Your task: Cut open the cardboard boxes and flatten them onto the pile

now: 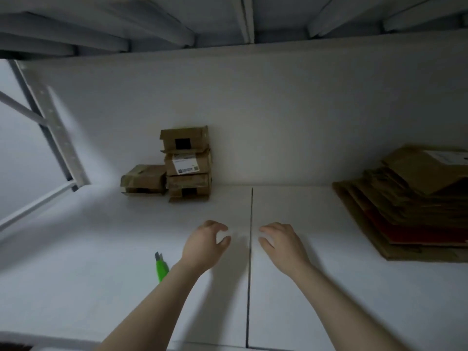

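Three small cardboard boxes (188, 163) stand stacked against the white back wall, with a fourth taped box (143, 180) lying beside them on the left. A pile of flattened cardboard (410, 206) lies at the right. A green utility knife (161, 267) lies on the white surface just left of my left forearm. My left hand (203, 243) hovers over the surface with fingers loosely curled, holding nothing. My right hand (281, 243) hovers beside it, fingers relaxed and empty. Both hands are well short of the boxes.
The white work surface (101, 274) has a dark seam (250, 262) running front to back between my hands. A grey metal shelf upright (54, 122) stands at the left. A shelf underside (228, 19) spans overhead.
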